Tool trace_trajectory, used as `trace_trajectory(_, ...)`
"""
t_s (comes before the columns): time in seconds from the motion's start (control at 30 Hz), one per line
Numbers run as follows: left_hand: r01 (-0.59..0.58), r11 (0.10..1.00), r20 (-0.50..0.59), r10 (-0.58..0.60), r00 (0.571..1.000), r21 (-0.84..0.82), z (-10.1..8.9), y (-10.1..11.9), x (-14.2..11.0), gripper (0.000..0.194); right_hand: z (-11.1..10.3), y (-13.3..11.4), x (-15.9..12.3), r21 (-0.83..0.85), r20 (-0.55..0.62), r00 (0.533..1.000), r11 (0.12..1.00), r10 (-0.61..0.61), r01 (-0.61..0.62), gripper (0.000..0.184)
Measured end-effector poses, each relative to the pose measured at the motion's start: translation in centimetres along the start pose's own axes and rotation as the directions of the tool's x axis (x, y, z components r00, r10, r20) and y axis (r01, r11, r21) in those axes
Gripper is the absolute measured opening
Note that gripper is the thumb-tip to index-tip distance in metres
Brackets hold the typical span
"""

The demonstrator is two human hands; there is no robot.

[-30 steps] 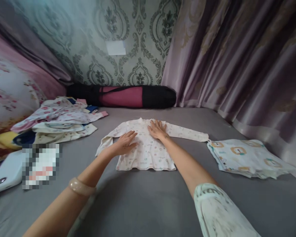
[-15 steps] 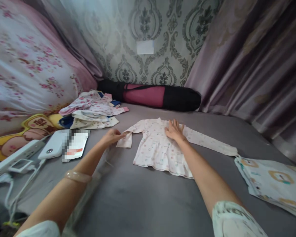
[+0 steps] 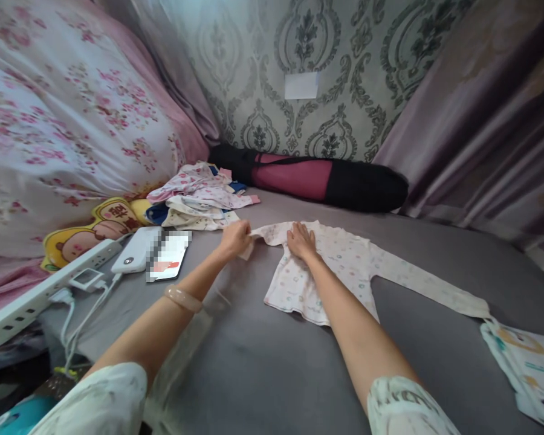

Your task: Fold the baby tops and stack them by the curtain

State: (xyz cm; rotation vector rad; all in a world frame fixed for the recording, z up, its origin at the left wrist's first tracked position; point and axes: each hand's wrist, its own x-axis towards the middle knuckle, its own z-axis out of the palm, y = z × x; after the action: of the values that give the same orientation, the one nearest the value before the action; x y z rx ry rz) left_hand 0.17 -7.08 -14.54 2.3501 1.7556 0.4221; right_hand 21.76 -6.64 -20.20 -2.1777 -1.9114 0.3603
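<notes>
Grey sheet [image 3: 254, 362]: your patterned shirt [image 3: 347, 260] spread on it. Left-side sleeve [image 3: 271, 232] straighter than half second ago. Your left hand [image 3: 236, 237] now clamped near its end. Your right hand [image 3: 303, 241], outspread, rests on shirt, shifted leftward.

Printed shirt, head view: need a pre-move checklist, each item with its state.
1. Left hand holding the left-side sleeve: ok, grip closed near the cuff end.
2. Right hand on the shirt: ok, laid palm-down on its upper part.
3. Left-side sleeve smooth: not ok, wrinkled beside the hand.
4. Right-side sleeve extended: ok, stretched out to the side.
5. Right-side cuff clear of the folded cloth: cannot tell, it ends right at the cloth's corner.
6. Phone apart from the shirt: ok, off to the left with bare sheet between.
</notes>
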Motion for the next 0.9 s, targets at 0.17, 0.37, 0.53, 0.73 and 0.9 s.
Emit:
trace_trajectory(0.17,-0.192,0.913,-0.192,0.274,0.942,0.359,0.6,-2.0,0.1,0.028,0.5,-0.3,-0.9,-0.079,-0.065,0.998,0.997,-0.027,0.022,0.060)
trace_trajectory(0.37,-0.271,0.892,0.095,0.253,0.963,0.361,0.9,-6.1,0.5,0.038,0.3,-0.6,-1.2,-0.113,-0.066,0.997,0.993,-0.030,0.023,0.061)
trace_trajectory(0.53,0.065,0.980,-0.028,-0.061,0.998,0.187,0.6,-7.5,2.0,0.034,0.3,-0.6,-1.1,-0.123,-0.074,0.997,0.992,-0.037,0.028,0.060)
trace_trajectory(0.73,0.338,0.921,-0.062,-0.332,0.941,0.196,0.9,-6.8,3.7,0.043,0.4,-0.5,-1.0,-0.147,-0.067,0.997,0.989,-0.036,0.026,0.057)
trace_trajectory(0.9,0.358,0.914,0.090,-0.380,0.921,0.192,-0.4,-6.6,5.2,0.037,0.5,-0.5,-1.0,-0.142,-0.076,0.996,0.989,-0.036,0.025,0.056)
